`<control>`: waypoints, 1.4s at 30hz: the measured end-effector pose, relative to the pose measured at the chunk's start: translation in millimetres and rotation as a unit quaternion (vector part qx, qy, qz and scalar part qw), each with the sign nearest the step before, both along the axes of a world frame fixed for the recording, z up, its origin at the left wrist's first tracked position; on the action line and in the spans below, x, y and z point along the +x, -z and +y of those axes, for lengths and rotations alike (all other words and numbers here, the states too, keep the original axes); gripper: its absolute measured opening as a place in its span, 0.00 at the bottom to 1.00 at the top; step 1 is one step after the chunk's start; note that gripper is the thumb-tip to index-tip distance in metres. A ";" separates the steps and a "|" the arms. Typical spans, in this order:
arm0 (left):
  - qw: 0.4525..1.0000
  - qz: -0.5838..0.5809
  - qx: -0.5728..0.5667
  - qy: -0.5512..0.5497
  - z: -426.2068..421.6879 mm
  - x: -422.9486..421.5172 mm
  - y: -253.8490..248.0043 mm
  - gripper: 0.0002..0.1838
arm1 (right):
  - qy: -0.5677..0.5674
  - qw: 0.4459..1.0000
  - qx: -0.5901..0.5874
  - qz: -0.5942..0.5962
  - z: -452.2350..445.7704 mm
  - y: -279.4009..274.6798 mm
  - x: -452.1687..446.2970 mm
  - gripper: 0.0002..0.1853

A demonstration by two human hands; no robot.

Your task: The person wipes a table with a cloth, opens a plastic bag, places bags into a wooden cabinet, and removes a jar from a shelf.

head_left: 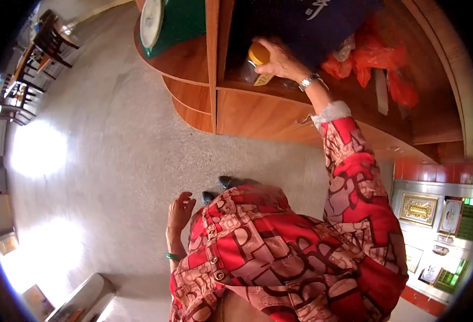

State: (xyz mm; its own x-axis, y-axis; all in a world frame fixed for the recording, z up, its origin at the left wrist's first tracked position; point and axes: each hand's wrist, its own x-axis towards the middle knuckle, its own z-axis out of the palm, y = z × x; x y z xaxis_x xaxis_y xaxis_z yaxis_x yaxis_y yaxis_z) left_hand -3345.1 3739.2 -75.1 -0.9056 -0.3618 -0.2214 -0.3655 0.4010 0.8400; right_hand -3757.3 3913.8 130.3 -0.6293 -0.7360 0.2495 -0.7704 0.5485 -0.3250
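My right hand point(281, 61) reaches into the wooden cabinet, fingers closed around a clear jar with a yellow lid point(258, 53). A yellowish label point(263, 79) shows on the jar's side; what is inside cannot be made out. The jar is at the front of the shelf, beside the upright wooden divider point(213, 59). Down by my side hangs my left hand point(180, 210), holding nothing, its fingers loosely bent and apart. It is over the floor and away from the cabinet.
Red plastic bags point(378, 53) lie on the shelf to the right, near a dark blue cloth or bag point(311, 32). Rounded corner shelves point(180, 67) carry a pale oval dish point(152, 22). Dark wooden chairs point(51, 43) stand far left on the grey floor point(118, 134).
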 end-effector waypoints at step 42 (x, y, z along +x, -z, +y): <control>0.898 0.268 0.288 -0.195 -11.0 -96.2 -117.0 0.39 | -0.164 0.956 0.002 -0.242 -46.5 44.5 171.8 0.33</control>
State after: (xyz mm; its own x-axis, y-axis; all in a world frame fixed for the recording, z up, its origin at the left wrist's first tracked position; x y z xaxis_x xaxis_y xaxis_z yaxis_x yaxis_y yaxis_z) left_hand -3441.4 3728.2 41.9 -0.7670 -0.6401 -0.0443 0.1345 -0.2280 0.9643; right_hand -3585.6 3867.3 85.8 -0.4054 -0.9140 -0.0153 -0.6617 0.3050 -0.6849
